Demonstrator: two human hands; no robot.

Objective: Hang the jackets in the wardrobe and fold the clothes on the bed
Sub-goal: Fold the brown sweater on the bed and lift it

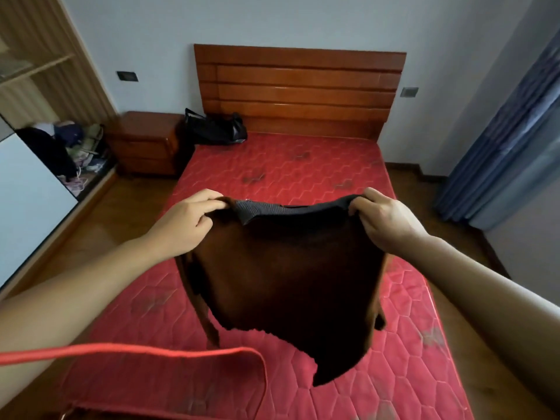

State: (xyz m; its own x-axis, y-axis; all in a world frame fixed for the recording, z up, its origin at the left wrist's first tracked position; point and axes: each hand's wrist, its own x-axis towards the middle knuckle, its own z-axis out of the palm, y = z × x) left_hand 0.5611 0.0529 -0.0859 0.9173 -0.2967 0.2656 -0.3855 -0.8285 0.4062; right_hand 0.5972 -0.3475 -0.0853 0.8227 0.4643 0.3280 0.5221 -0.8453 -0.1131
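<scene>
I hold a dark brown garment [288, 277] with a black ribbed collar up in the air above the red mattress of the bed [303, 168]. My left hand [185, 222] pinches its top left corner, and my right hand [388, 219] pinches its top right corner. The cloth hangs down between them, its lower edge free of the mattress. The wardrobe [36, 95] stands open at the left, with several clothes piled on its floor.
A black bag [215, 128] lies at the head of the bed by the wooden headboard [300, 89]. A wooden nightstand [145, 144] stands left of the bed. Blue curtains [509, 140] hang at the right. A red strap [151, 350] crosses the lower left foreground.
</scene>
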